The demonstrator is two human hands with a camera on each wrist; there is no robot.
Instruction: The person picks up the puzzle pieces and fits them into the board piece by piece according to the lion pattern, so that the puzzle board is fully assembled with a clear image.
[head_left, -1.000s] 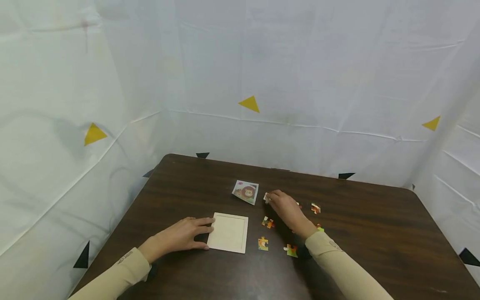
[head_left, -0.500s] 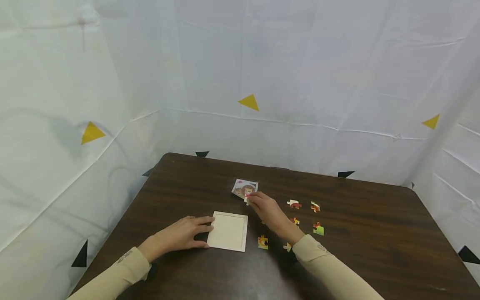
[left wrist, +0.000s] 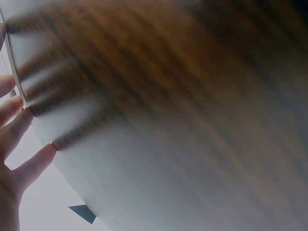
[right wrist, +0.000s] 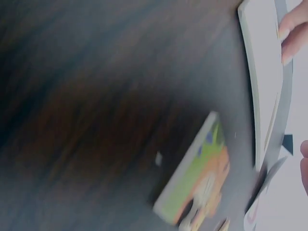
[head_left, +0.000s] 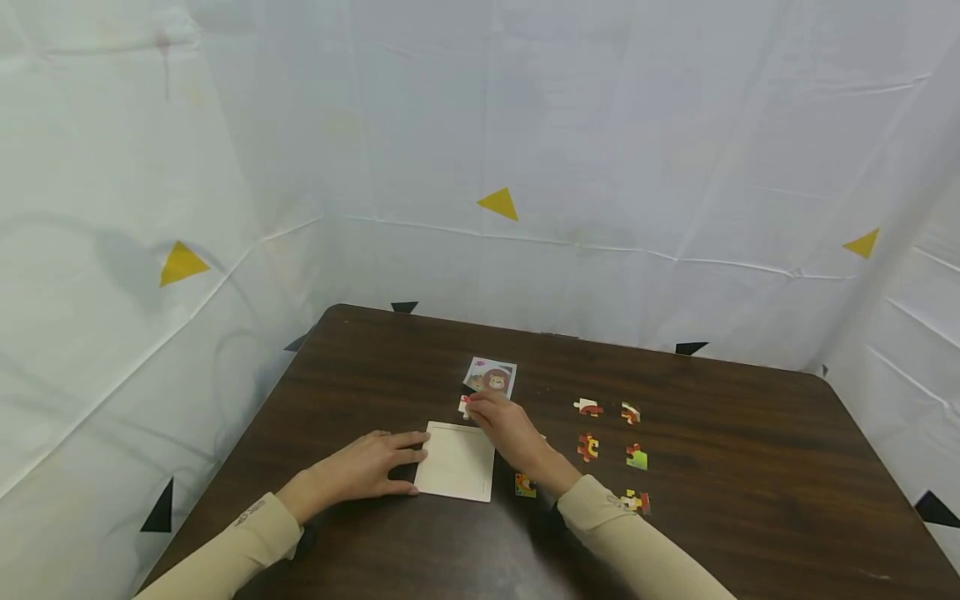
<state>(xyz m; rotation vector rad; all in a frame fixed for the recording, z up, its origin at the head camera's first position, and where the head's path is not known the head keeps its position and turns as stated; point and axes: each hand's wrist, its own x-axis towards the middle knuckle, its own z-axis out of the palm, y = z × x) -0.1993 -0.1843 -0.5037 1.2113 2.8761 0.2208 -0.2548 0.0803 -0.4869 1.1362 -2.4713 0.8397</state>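
Observation:
In the head view a pale square puzzle tray [head_left: 453,471] lies on the table. My left hand [head_left: 363,471] touches its left edge with fingers spread and nearly straight; the left wrist view shows the fingertips [left wrist: 26,115] along the tray's edge. My right hand [head_left: 513,433] pinches a small white and red jigsaw piece [head_left: 464,407] above the tray's far edge. Just behind it lies a picture card [head_left: 491,375] with a lion, partly covered by that hand. In the right wrist view, a green and orange jigsaw piece [right wrist: 197,178] shows close up beside the tray.
Several jigsaw pieces lie to the right, among them a red and white one [head_left: 588,407], a green one [head_left: 637,457] and a yellow one [head_left: 636,502]. An orange piece [head_left: 526,486] lies near my right wrist. White sheeting [head_left: 600,125] surrounds the dark table [head_left: 750,467].
My right hand has carried the white and red jigsaw piece left from the right of the card, past the card's front, to the tray's far edge. My left hand stays in place.

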